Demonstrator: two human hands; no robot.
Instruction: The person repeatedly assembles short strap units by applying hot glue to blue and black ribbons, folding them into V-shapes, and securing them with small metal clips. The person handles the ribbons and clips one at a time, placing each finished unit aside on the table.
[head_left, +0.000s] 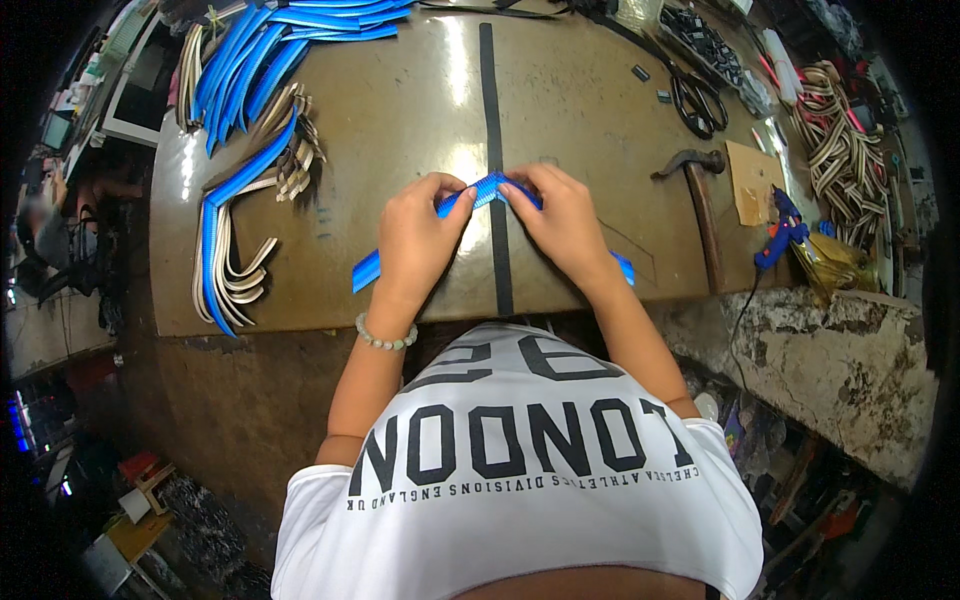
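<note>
A blue webbing strap point(486, 189) is pinched between my two hands over the middle of the table. My left hand point(425, 225) grips it with thumb and fingers, and one strap end hangs out past my left wrist. My right hand point(555, 220) grips it a short way along, the other end showing beyond my right wrist. Between the hands the strap bends upward at a peak. Beneath them a black strip point(489, 100) runs down the tabletop.
Blue straps point(290, 40) and a bundle of beige and brown straps point(235, 260) lie at left. At right are a hammer point(703, 210), black scissors point(697, 103), cardboard point(755, 183), a blue glue gun point(785, 230) and striped straps point(840, 150). The brown table point(400, 120) ends near my body.
</note>
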